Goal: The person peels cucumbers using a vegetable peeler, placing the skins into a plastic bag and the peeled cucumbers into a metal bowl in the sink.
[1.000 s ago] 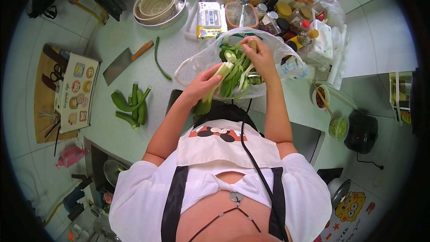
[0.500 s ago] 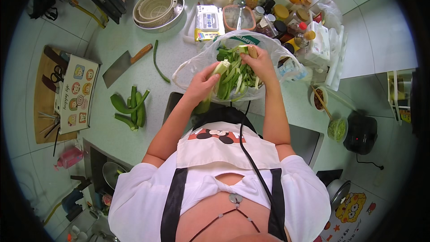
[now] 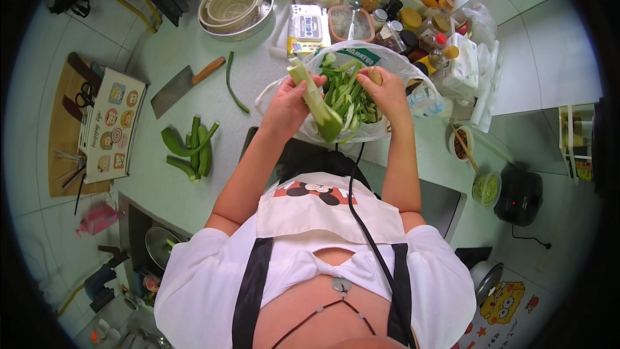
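Note:
My left hand [image 3: 289, 105] is closed around a long, partly peeled green vegetable [image 3: 311, 95], pale along most of its length and darker green at its near end. It slants over an open white plastic bag [image 3: 403, 68] holding many green peel strips [image 3: 351, 94]. My right hand [image 3: 389, 95] is closed over the bag's right side, gripping a tool with a tan handle [image 3: 375, 75]; its working end is hidden. Left of the bag, a long thin green strip [image 3: 234, 84] lies on the counter beside a cleaver [image 3: 177, 90]. Nearer sit several whole green vegetables [image 3: 194, 147].
Colanders in a metal bowl [image 3: 236, 10], a wipes pack [image 3: 309, 26], a clear container [image 3: 351, 24] and several jars [image 3: 409, 19] line the back. A knife block [image 3: 71, 123] stands left. On the right are a small bowl [image 3: 460, 142] and a black appliance [image 3: 518, 194].
The vegetable in my left hand has turned and now slants across the bag's left side, its far end pointing up-left. My right hand has moved slightly right and down with the tan-handled tool.

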Demonstrator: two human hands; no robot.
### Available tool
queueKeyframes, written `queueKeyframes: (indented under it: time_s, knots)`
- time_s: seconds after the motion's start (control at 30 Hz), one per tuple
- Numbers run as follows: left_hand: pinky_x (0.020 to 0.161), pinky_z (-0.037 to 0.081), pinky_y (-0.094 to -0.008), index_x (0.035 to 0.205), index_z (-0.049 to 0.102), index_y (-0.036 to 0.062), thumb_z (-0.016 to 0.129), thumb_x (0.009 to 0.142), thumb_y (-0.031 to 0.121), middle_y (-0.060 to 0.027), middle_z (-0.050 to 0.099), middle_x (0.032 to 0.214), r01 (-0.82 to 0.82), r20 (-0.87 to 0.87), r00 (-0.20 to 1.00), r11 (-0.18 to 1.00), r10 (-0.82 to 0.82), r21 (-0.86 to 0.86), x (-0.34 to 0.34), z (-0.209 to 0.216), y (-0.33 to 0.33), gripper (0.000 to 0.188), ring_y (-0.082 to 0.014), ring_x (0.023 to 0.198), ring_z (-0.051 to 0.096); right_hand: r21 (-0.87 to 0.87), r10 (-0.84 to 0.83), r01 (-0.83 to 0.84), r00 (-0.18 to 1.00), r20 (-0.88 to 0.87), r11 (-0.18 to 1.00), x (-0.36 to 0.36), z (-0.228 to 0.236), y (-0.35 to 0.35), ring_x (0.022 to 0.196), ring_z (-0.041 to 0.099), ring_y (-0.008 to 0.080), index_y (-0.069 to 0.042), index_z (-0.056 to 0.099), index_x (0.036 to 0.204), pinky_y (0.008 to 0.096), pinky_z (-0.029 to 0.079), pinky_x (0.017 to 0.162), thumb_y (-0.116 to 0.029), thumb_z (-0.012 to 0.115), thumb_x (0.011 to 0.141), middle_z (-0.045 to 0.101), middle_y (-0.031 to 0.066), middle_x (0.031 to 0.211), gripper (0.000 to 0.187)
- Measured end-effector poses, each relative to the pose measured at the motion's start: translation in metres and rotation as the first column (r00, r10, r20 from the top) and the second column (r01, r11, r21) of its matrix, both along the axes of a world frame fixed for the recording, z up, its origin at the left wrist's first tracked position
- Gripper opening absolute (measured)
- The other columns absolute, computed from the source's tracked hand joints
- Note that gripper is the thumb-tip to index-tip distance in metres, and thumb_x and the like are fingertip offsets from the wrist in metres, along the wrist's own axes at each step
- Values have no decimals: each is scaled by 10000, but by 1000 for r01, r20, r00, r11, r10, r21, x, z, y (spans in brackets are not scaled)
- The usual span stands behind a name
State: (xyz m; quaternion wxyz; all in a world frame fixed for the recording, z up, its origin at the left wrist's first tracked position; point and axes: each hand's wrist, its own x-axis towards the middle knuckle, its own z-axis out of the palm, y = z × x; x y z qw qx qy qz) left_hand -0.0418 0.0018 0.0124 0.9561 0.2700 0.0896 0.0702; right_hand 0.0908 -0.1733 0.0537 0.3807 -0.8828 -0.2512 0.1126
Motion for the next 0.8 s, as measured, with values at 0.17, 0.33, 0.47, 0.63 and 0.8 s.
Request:
queueKeyframes:
  time_s: [0.17, 0.33, 0.47, 0.63, 0.8]
  knots:
    - [975, 335, -483, 1062, 439, 49, 460, 862, 55, -130, 491, 1164, -203, -52, 979, 956, 197, -212, -1, 10, 4, 200, -264, 1176, 399, 185, 38, -6, 984, -173, 983, -6, -7, 1, 610, 535, 116, -41, 617, 938, 257, 416, 557, -308, 612, 768, 616, 51, 738, 317]
    - [1003, 300, -484, 1013, 471, 57, 452, 859, 23, -141, 476, 1178, -307, -72, 951, 884, 301, -353, 0, 7, 2, 159, -273, 1187, 383, 302, 134, 28, 853, -504, 953, -14, 1, 0, 665, 547, 119, -53, 580, 1043, 260, 436, 598, -291, 603, 777, 612, 16, 796, 358]
    - [1015, 299, -461, 1014, 492, 60, 444, 855, 1, -149, 454, 1206, -342, -36, 933, 853, 358, -394, 2, 1, -4, 175, -270, 1188, 381, 243, 221, -114, 851, -476, 963, -19, 9, -1, 729, 535, 85, -52, 545, 1097, 212, 420, 628, -235, 627, 761, 591, 17, 863, 391]
    - [1040, 227, -431, 1144, 466, 73, 454, 873, 279, -158, 365, 1295, 19, 300, 951, 955, 74, -296, -7, 11, -9, 341, -282, 1235, 307, 425, 222, -13, 866, -448, 905, -16, -6, -3, 794, 521, 68, -38, 544, 1093, 202, 421, 653, -141, 650, 735, 570, 13, 931, 387]
    - [1038, 212, -425, 1263, 363, 26, 373, 869, 483, -159, 344, 1309, 277, 253, 947, 905, -199, -323, -22, 38, -9, 603, -287, 1238, 297, 451, 269, 15, 784, -559, 892, -6, 3, -15, 816, 519, 71, -37, 553, 1081, 211, 426, 682, -96, 630, 737, 570, 8, 949, 357]
